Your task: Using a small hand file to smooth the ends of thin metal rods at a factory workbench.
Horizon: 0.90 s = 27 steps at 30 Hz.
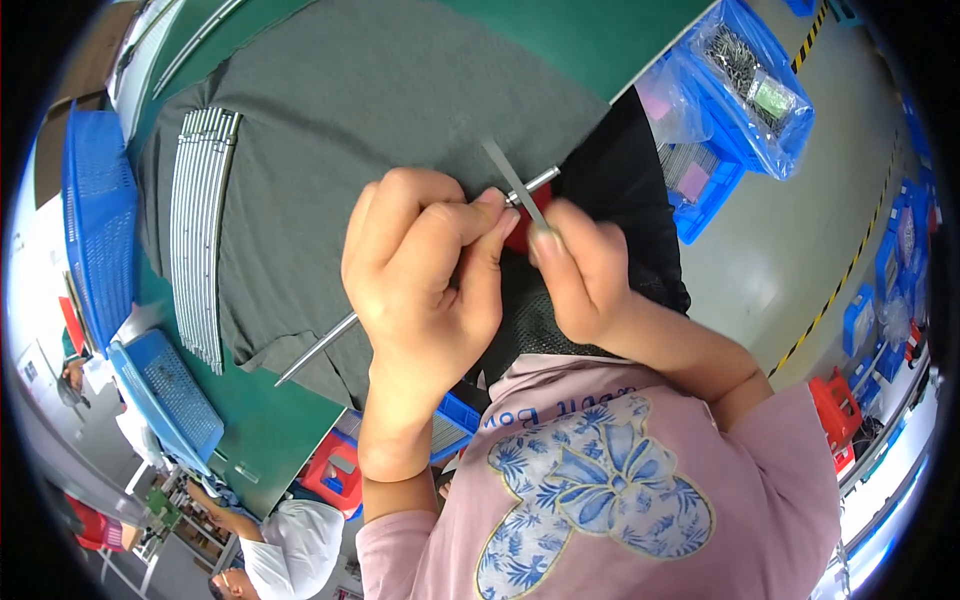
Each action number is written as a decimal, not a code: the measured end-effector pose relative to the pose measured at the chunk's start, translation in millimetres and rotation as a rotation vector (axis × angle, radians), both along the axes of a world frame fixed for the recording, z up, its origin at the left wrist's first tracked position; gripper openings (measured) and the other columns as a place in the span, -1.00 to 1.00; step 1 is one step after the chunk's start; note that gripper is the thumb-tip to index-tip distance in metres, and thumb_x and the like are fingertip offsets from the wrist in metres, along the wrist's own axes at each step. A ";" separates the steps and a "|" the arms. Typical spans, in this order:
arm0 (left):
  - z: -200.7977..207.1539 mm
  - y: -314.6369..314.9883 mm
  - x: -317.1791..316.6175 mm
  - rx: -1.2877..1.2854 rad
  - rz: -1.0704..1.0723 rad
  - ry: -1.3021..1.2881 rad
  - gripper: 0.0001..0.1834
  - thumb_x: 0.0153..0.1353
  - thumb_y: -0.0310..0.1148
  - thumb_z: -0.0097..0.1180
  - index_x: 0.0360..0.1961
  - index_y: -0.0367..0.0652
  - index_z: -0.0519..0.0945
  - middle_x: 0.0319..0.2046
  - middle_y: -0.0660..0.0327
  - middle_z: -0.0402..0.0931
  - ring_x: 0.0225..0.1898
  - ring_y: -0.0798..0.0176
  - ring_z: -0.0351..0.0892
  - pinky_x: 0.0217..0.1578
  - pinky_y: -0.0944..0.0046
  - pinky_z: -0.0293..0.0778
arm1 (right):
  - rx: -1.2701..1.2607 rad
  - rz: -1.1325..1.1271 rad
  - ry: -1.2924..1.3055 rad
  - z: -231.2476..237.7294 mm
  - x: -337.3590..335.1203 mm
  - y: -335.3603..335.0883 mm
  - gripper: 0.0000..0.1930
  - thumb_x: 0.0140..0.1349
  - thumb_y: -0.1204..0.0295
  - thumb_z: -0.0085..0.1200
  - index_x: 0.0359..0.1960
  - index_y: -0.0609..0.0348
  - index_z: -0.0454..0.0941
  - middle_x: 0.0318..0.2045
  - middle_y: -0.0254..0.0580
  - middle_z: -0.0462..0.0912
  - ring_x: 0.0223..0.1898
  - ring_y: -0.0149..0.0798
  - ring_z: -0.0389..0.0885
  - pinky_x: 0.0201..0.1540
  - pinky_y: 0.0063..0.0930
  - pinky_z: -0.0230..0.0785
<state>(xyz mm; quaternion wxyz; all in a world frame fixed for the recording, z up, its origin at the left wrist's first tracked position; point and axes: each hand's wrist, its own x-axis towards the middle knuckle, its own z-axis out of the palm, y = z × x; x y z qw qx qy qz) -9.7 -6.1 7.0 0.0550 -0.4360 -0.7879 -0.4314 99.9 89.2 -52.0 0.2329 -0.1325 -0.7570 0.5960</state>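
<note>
My left hand [425, 270] is closed around a thin silver metal rod [318, 348]. The rod slants from lower left, passes through my fist and comes out past the thumb and fingertip, with a grooved part near its upper right end. My right hand [585, 270] pinches a narrow flat grey file [510, 172], slightly blurred, which crosses the rod near that end. Whether the two touch I cannot tell. Beneath them lies a dark grey cloth [350, 110]. To the left, a row of similar silver rods [203, 240] rests side by side on the cloth.
Left of the green table [255, 440] stand a blue basket [100, 220] and a lighter blue basket [172, 390]. At upper right, a lined blue bin [735, 25] holds small metal parts. Another person in white [298, 550] sits at lower left. A red stool [835, 405] stands at right.
</note>
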 end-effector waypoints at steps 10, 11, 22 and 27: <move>0.3 0.0 0.5 -0.025 -0.002 -0.035 -0.81 -0.19 -0.63 0.32 -0.58 -0.21 0.53 -0.57 0.21 0.38 -0.58 0.18 0.33 -0.57 0.24 0.24 | 0.116 0.050 -0.031 -7.7 8.7 6.4 -0.91 0.22 0.46 0.00 -0.41 0.21 0.44 -0.73 -0.09 0.43 -0.70 -0.02 0.49 -0.66 -0.22 0.24; 0.6 1.1 -1.2 -0.024 0.004 -0.030 -0.81 -0.19 -0.63 0.32 -0.58 -0.21 0.53 -0.57 0.21 0.38 -0.58 0.18 0.33 -0.57 0.24 0.24 | 0.117 0.055 -0.026 -12.0 8.7 8.2 -0.91 0.22 0.46 0.00 -0.41 0.21 0.44 -0.73 -0.09 0.43 -0.70 -0.02 0.49 -0.66 -0.22 0.24; -1.7 1.2 -0.8 0.006 0.001 0.008 -0.81 -0.20 -0.61 0.33 -0.59 -0.22 0.52 -0.58 0.20 0.37 -0.59 0.18 0.31 -0.58 0.25 0.21 | 0.101 0.058 -0.052 12.0 -5.6 14.3 -0.85 0.24 0.44 0.00 -0.49 0.16 0.39 -0.72 -0.07 0.42 -0.66 -0.01 0.50 -0.64 -0.25 0.26; 0.9 0.0 -0.5 -0.036 0.011 -0.047 -0.81 -0.19 -0.62 0.32 -0.58 -0.22 0.53 -0.58 0.20 0.36 -0.59 0.19 0.31 -0.58 0.25 0.21 | 0.121 0.069 -0.092 -3.3 6.7 8.3 -0.82 0.23 0.40 0.01 -0.51 0.14 0.38 -0.73 -0.09 0.42 -0.66 0.02 0.49 -0.65 -0.22 0.24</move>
